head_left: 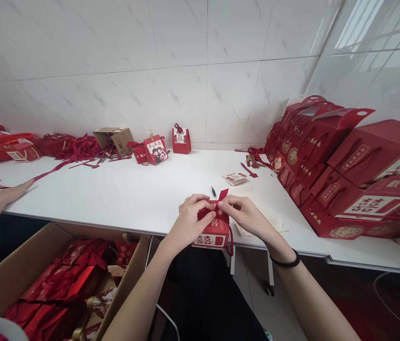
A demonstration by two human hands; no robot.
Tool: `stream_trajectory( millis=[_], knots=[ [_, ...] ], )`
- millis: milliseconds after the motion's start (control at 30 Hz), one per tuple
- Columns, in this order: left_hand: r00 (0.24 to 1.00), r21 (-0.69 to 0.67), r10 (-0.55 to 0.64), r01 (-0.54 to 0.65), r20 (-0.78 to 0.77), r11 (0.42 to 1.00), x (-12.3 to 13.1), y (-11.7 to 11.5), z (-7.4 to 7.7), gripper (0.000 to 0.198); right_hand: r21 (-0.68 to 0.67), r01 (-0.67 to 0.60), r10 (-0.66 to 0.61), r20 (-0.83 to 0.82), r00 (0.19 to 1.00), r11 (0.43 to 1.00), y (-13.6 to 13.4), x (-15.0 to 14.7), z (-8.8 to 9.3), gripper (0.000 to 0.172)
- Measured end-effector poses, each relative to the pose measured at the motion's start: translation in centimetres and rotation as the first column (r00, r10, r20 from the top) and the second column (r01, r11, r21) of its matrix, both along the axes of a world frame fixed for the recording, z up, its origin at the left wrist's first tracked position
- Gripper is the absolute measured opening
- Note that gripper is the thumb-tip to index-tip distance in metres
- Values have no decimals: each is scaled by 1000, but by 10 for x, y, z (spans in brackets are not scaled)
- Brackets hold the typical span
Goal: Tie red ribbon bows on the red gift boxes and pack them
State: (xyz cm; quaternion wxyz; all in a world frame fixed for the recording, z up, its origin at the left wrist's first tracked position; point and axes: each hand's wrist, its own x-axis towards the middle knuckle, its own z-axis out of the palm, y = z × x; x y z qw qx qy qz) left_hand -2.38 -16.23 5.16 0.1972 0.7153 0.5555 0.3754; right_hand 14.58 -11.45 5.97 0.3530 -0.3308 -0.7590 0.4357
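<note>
At the table's front edge sits a small red gift box [211, 240] with a white label, a printed character and a dark red cord at its right side. Above its top stands the end of a red ribbon [223, 194]. My right hand [241, 212] pinches this ribbon between thumb and fingertips. From the other side my left hand [194, 215] has thumb and forefinger closed on the ribbon at the box's top. Their fingertips nearly meet and partly hide the ribbon there. A black pen [213, 192] and a folded printed card [235, 178] lie just beyond.
Red gift boxes [354, 158] are stacked high on the right. Small finished boxes [181, 142] and a cardboard box [114, 141] line the wall. At left, a co-worker's hands [11, 193] rest by a ribbon. Below, an open carton [139, 258] holds red boxes.
</note>
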Motion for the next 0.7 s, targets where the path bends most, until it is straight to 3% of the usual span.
stream_trajectory(
  millis=[333,567,700],
  knots=[
    [997,-52,28,-24,67,998,0,0,3,16,45,-4,4,7,1000,999,5,9,-7,49],
    [997,-39,75,-75,4,996,3,1,2,17,-38,-83,83,-3,997,996,5,10,-12,52],
    [998,-35,62,-62,-22,997,2,1,2,17,-14,-72,72,-31,997,997,5,10,-11,52]
  ],
)
